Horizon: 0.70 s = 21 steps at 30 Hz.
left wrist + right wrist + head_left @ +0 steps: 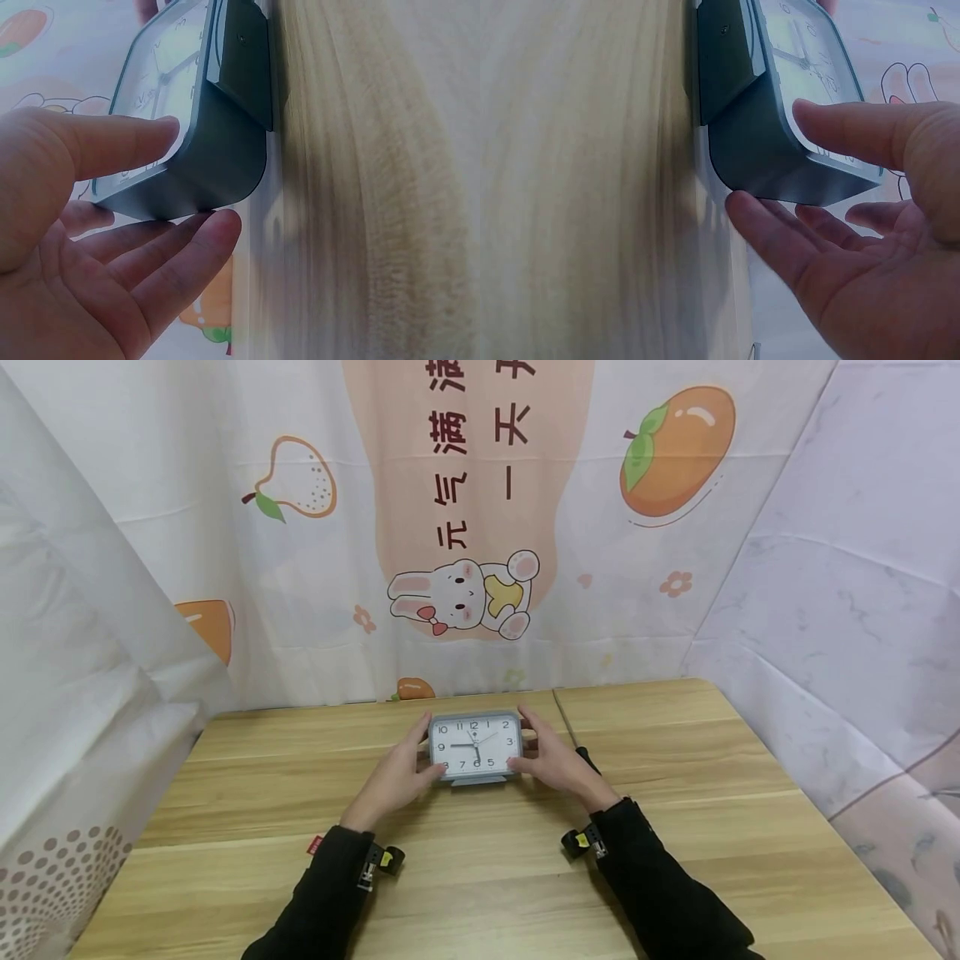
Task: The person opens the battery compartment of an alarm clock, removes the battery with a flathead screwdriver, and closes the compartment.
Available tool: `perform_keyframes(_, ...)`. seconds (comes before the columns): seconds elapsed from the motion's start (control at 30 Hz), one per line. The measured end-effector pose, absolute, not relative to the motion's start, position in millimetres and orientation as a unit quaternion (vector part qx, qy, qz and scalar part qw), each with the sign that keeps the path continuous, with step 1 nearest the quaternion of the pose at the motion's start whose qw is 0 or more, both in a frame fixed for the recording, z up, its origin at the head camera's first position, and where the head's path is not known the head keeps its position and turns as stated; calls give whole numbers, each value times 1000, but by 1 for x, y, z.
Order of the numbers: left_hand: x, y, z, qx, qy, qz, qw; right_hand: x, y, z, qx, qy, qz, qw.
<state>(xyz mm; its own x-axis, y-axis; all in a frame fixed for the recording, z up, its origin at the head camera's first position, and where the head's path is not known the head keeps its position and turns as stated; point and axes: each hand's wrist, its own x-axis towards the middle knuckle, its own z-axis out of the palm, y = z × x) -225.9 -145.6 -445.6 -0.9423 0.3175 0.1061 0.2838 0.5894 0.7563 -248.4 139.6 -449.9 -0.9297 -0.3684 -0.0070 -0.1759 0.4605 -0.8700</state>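
Note:
A grey rectangular alarm clock (475, 745) with a white numbered face stands near the back of the table, its face towards me. My left hand (393, 781) holds its left side, the thumb on the lower corner of the face. On the other side my right hand (558, 766) grips it the same way. In the left wrist view, the fingers (180, 277) lie along the clock's side wall. The right wrist view shows fingertips (742, 206) against the opposite side. The clock's back is hidden.
A screwdriver (566, 718) with a black handle lies behind my right wrist, its handle partly covered. The wooden table (480, 893) ends at a printed curtain (300, 577) at the back. White cloth (67, 693) hangs at the left, with more fabric at the right.

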Motion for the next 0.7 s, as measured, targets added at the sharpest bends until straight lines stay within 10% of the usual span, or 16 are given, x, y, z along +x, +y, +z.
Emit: perform_keyframes(0.7,-226,-145,-444,188,899,396,1,-250,143,-447,-184,853,-480,88)
